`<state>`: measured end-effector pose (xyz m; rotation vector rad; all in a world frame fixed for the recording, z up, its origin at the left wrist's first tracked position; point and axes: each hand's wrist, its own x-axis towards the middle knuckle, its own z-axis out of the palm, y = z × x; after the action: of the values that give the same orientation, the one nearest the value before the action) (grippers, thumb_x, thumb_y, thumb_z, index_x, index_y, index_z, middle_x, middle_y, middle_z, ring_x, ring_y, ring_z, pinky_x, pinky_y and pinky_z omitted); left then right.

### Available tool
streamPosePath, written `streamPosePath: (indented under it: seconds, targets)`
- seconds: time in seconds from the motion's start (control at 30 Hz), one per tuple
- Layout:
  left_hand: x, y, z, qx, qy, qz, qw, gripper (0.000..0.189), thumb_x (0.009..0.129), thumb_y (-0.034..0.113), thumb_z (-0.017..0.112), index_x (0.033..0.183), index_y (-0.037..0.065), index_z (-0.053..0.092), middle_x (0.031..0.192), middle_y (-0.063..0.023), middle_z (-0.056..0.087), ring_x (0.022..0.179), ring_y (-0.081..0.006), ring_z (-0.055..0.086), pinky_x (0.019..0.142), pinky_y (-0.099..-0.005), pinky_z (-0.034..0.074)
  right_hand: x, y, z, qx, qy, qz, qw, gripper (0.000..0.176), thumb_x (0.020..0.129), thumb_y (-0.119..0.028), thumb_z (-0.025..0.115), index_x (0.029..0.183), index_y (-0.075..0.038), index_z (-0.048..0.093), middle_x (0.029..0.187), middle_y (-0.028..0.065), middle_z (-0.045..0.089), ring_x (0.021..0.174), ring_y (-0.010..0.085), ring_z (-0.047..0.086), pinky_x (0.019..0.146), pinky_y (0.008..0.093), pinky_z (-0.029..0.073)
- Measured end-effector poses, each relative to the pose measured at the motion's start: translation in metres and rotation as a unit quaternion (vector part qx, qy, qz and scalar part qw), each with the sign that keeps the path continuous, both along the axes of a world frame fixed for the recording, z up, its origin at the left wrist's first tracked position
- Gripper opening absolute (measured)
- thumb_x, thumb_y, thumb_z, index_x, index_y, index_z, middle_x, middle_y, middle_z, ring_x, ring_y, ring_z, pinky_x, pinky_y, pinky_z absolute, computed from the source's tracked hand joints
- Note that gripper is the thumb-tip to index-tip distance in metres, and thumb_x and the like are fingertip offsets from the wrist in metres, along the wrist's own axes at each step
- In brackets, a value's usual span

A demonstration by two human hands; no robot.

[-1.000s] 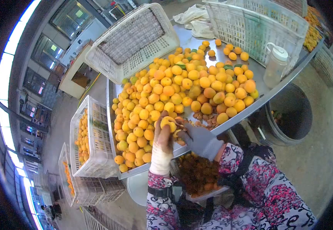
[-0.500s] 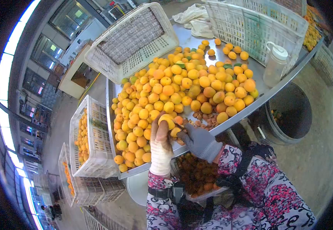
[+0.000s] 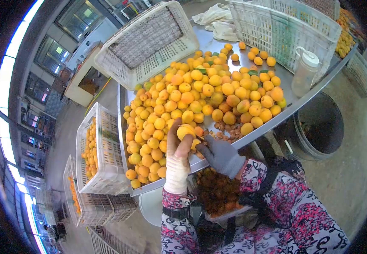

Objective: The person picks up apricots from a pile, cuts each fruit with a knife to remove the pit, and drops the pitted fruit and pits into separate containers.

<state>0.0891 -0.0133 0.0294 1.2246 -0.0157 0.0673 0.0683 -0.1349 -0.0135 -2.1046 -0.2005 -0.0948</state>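
My left hand [image 3: 178, 148], its wrist wrapped in white, grips a yellow apricot [image 3: 186, 131] between thumb and fingers over the front edge of the metal table. Close on its right, my right hand [image 3: 222, 157] wears a grey glove. Its fingers are curled at the apricot's side, and what they hold is hidden. A large heap of apricots [image 3: 166, 108] covers the table beyond both hands. Brown apricot stones [image 3: 228, 132] lie loose just past the gloved hand. Below the table edge, a container holds dark orange-brown pieces [image 3: 217, 192], partly hidden by my arms.
An upturned white crate [image 3: 147, 42] leans at the back left, and another crate [image 3: 276, 36] stands at the back right. Near the right edge is a plastic bottle [image 3: 305, 72]. A dark bucket [image 3: 321, 127] stands below; crates of apricots [image 3: 107, 156] are at left.
The apricot in my left hand has turned slightly and shifted a little up and right. My gloved right hand stays beside it. The whole view has moved slightly.
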Motion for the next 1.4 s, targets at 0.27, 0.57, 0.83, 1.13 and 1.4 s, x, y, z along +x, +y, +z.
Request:
streamPosePath:
  seconds: [0.27,0.57,0.83,1.13,1.4]
  targets:
    - [0.001,0.000,-0.025,-0.126,0.120,-0.113,0.978,0.040,0.090,0.034,0.054,0.108,-0.002,0.054,0.103,-0.0104,0.057,0.089,-0.0200,0.057,0.079,-0.0287,0.046,-0.005,0.007,0.003,0.011,-0.002,-0.052,0.999,0.045,0.092,-0.041,0.044,0.117,-0.004,0.047,0.069,0.0213,0.061,0.065,0.0397,0.060,0.056,0.0487,0.047]
    - [-0.004,-0.012,-0.016,0.363,-0.298,0.088,0.878,0.036,0.088,0.031,0.055,0.107,0.000,0.053,0.096,-0.0089,0.057,0.083,-0.0164,0.054,0.074,-0.0266,0.045,-0.002,0.007,-0.002,-0.032,-0.014,-0.031,0.999,0.039,0.091,-0.042,0.043,0.100,-0.005,0.048,0.063,0.0191,0.060,0.060,0.0382,0.060,0.053,0.0488,0.046]
    - [0.005,-0.006,-0.031,0.027,0.051,-0.043,0.997,0.042,0.093,0.040,0.044,0.108,0.002,0.056,0.093,-0.0050,0.062,0.082,-0.0152,0.060,0.070,-0.0268,0.047,0.000,0.001,-0.001,-0.088,-0.019,-0.033,0.995,0.035,0.092,-0.040,0.041,0.102,-0.006,0.046,0.064,0.0179,0.060,0.058,0.0383,0.060,0.050,0.0505,0.045]
    - [-0.004,-0.013,-0.033,0.133,-0.008,0.015,0.991,0.044,0.093,0.039,0.044,0.111,0.001,0.056,0.098,-0.0063,0.061,0.086,-0.0142,0.058,0.073,-0.0249,0.045,0.007,0.004,-0.019,0.031,0.018,0.015,0.999,0.036,0.089,-0.031,0.052,0.111,-0.004,0.050,0.079,0.0217,0.062,0.073,0.0386,0.061,0.062,0.0447,0.048]
    - [0.020,0.019,-0.045,-0.014,0.040,0.058,0.997,0.044,0.094,0.033,0.039,0.115,-0.004,0.050,0.105,-0.0124,0.059,0.092,-0.0235,0.057,0.083,-0.0329,0.045,0.000,-0.012,0.000,-0.017,0.054,0.056,0.997,0.045,0.090,-0.044,0.045,0.109,-0.005,0.052,0.079,0.0227,0.062,0.075,0.0395,0.061,0.066,0.0468,0.047]
